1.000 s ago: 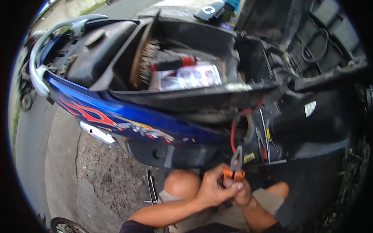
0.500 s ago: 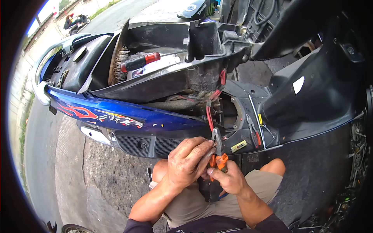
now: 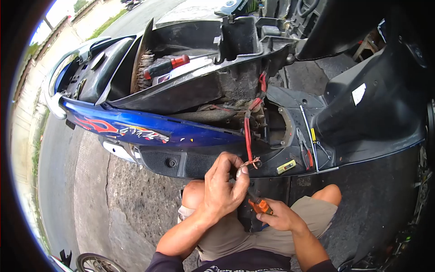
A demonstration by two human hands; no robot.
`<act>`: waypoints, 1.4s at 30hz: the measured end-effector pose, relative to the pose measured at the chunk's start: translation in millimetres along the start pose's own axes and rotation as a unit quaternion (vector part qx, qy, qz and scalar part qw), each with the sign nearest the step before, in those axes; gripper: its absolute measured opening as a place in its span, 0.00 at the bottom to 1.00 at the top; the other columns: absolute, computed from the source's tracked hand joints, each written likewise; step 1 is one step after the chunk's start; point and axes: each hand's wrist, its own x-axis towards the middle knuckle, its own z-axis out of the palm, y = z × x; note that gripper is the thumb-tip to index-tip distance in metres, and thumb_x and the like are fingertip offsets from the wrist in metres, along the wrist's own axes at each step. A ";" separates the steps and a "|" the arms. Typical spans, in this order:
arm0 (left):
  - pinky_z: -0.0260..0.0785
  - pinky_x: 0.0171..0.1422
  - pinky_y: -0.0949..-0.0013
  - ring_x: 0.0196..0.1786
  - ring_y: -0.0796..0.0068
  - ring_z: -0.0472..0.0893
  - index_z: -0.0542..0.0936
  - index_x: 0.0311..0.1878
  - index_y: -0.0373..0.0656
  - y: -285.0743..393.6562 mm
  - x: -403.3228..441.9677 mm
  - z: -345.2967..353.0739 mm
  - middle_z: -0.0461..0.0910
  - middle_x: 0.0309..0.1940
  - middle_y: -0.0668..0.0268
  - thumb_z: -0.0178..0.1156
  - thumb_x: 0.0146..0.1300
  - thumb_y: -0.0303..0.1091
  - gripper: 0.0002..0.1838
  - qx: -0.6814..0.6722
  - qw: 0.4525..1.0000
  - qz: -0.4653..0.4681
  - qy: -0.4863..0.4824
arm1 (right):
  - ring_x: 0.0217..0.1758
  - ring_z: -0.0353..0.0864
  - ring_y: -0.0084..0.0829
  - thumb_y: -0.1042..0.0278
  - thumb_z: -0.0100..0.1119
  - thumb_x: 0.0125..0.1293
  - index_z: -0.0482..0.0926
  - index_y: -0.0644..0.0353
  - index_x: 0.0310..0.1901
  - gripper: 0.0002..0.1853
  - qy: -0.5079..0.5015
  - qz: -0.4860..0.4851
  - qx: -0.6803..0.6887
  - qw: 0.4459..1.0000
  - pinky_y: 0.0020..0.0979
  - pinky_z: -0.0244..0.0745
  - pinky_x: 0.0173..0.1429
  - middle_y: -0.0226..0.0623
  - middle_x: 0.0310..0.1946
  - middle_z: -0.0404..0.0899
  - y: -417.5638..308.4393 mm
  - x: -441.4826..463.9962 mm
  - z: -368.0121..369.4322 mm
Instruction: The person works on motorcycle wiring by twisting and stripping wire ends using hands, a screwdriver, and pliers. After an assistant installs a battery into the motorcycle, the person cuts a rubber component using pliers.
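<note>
At the near edge of the footboard (image 3: 272,159), has open room down to the knees (image 3: 327,195), with a yellow item (image 3: 286,167) on the right and a hole (image 3: 275,124) beside the red cable (image 3: 248,136). Pinches the cable's copper strands (image 3: 254,162) in the left hand (image 3: 226,185), thumb to fingers, just over the edge. Lower, grips pliers (image 3: 260,206) in the right hand (image 3: 282,216), fingers wrapped round the handles, nose slanting toward the left hand.

In daylight, a pale wall (image 3: 94,21) and grass strip (image 3: 107,26) border a grey road (image 3: 59,181) beside cracked concrete (image 3: 90,190)
</note>
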 end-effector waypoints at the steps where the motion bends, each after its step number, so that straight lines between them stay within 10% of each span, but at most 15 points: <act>1: 0.73 0.38 0.67 0.31 0.65 0.79 0.75 0.41 0.35 -1.2 1.1 0.4 0.78 0.34 0.57 0.63 0.62 0.21 0.07 -0.002 1.000 0.023 0.007 | 0.49 0.85 0.49 0.63 0.62 0.66 0.79 0.65 0.57 0.21 -0.033 0.080 -0.033 0.996 0.43 0.76 0.56 0.51 0.44 0.85 30.5 3.4 2.0; 7: 0.76 0.40 0.70 0.34 0.69 0.82 0.78 0.47 0.33 5.4 13.0 -5.0 0.80 0.36 0.59 0.64 0.59 0.18 0.13 0.048 0.989 0.134 0.024 | 0.41 0.89 0.52 0.56 0.58 0.63 0.84 0.70 0.46 0.22 -0.034 0.346 -0.168 0.922 0.46 0.80 0.46 0.57 0.38 0.87 113.7 51.2 46.1; 15: 0.78 0.37 0.64 0.35 0.62 0.84 0.80 0.47 0.35 16.4 13.7 -13.0 0.81 0.37 0.57 0.65 0.57 0.18 0.13 0.137 0.978 0.158 0.010 | 0.41 0.89 0.51 0.47 0.56 0.69 0.86 0.69 0.45 0.26 -0.100 0.388 -0.170 0.900 0.46 0.80 0.46 0.59 0.40 0.87 217.9 125.4 115.5; 17: 0.78 0.38 0.63 0.35 0.58 0.84 0.80 0.45 0.35 17.0 13.1 -16.1 0.81 0.37 0.57 0.65 0.59 0.18 0.11 0.155 0.972 0.177 0.007 | 0.40 0.89 0.50 0.48 0.57 0.70 0.86 0.69 0.46 0.26 -0.094 0.203 -0.306 0.925 0.45 0.80 0.46 0.56 0.36 0.87 171.8 109.9 95.7; 22: 0.76 0.36 0.60 0.32 0.58 0.82 0.81 0.44 0.38 11.5 18.0 -21.4 0.80 0.33 0.59 0.64 0.61 0.23 0.08 0.120 0.980 0.159 -0.023 | 0.40 0.87 0.37 0.67 0.60 0.69 0.85 0.66 0.44 0.11 0.020 -0.045 -0.064 0.997 0.37 0.80 0.45 0.49 0.39 0.86 -38.9 26.0 -17.5; 25: 0.73 0.34 0.62 0.30 0.60 0.81 0.81 0.41 0.36 15.2 19.7 -22.5 0.78 0.28 0.58 0.62 0.66 0.24 0.03 0.029 0.993 0.088 -0.068 | 0.42 0.84 0.34 0.80 0.60 0.64 0.80 0.68 0.57 0.18 0.253 -0.325 -0.166 0.896 0.33 0.81 0.48 0.47 0.57 0.80 -100.7 35.9 -41.6; 28: 0.66 0.31 0.70 0.25 0.70 0.76 0.80 0.35 0.35 11.3 19.2 -16.3 0.75 0.23 0.62 0.58 0.71 0.30 0.10 -0.084 0.994 0.023 -0.071 | 0.46 0.86 0.38 0.83 0.62 0.65 0.81 0.66 0.57 0.18 0.192 -0.421 -0.258 0.848 0.33 0.82 0.53 0.47 0.59 0.80 -117.7 77.3 -53.1; 30: 0.57 0.25 0.74 0.21 0.79 0.68 0.79 0.33 0.38 11.7 18.6 -17.0 0.72 0.22 0.69 0.55 0.73 0.35 0.13 -0.344 0.902 -0.233 -0.117 | 0.47 0.86 0.38 0.83 0.63 0.65 0.82 0.66 0.56 0.17 0.155 -0.428 -0.221 0.863 0.33 0.82 0.53 0.47 0.56 0.82 -110.0 88.9 -57.9; 31: 0.50 0.23 0.76 0.19 0.84 0.59 0.76 0.31 0.43 11.3 19.8 -17.5 0.67 0.20 0.74 0.56 0.73 0.40 0.14 -0.520 0.772 -0.342 -0.129 | 0.48 0.87 0.38 0.84 0.63 0.65 0.83 0.66 0.54 0.16 0.120 -0.429 -0.182 0.877 0.33 0.82 0.53 0.46 0.53 0.83 -108.0 92.2 -60.2; 35: 0.49 0.20 0.76 0.18 0.84 0.58 0.73 0.33 0.45 15.1 12.1 -5.0 0.63 0.19 0.74 0.51 0.77 0.41 0.15 -0.753 0.505 -0.383 -0.178 | 0.47 0.87 0.37 0.83 0.65 0.65 0.84 0.65 0.50 0.12 0.123 -0.441 -0.124 0.881 0.33 0.83 0.52 0.45 0.46 0.85 -105.3 89.8 -59.9; 38: 0.50 0.20 0.76 0.18 0.83 0.57 0.73 0.33 0.45 24.7 10.0 -0.8 0.62 0.19 0.75 0.51 0.77 0.42 0.16 -0.671 0.632 -0.361 -0.143 | 0.45 0.87 0.38 0.82 0.65 0.66 0.84 0.66 0.49 0.11 0.139 -0.455 -0.111 0.873 0.33 0.82 0.51 0.45 0.45 0.85 -101.9 92.3 -59.4; 39: 0.52 0.20 0.74 0.18 0.82 0.61 0.75 0.34 0.43 31.7 7.6 1.6 0.67 0.21 0.74 0.49 0.78 0.43 0.17 -0.520 0.789 -0.316 -0.090 | 0.45 0.87 0.38 0.82 0.65 0.66 0.84 0.66 0.49 0.11 0.139 -0.456 -0.112 0.872 0.33 0.82 0.51 0.45 0.45 0.85 -102.7 91.0 -59.2; 40: 0.58 0.21 0.70 0.18 0.75 0.67 0.77 0.36 0.41 26.7 6.0 5.0 0.73 0.23 0.68 0.56 0.74 0.36 0.10 -0.202 0.972 -0.119 -0.013 | 0.45 0.87 0.38 0.82 0.65 0.66 0.84 0.66 0.48 0.10 0.153 -0.442 -0.135 0.874 0.33 0.82 0.50 0.45 0.44 0.85 -104.2 87.9 -58.4; 42: 0.64 0.24 0.67 0.19 0.67 0.71 0.79 0.37 0.40 14.8 14.4 0.7 0.76 0.24 0.63 0.63 0.64 0.26 0.02 0.152 0.964 0.200 0.087 | 0.44 0.87 0.39 0.82 0.65 0.66 0.85 0.66 0.48 0.10 0.167 -0.426 -0.154 0.876 0.34 0.82 0.49 0.45 0.44 0.85 -108.0 83.3 -56.2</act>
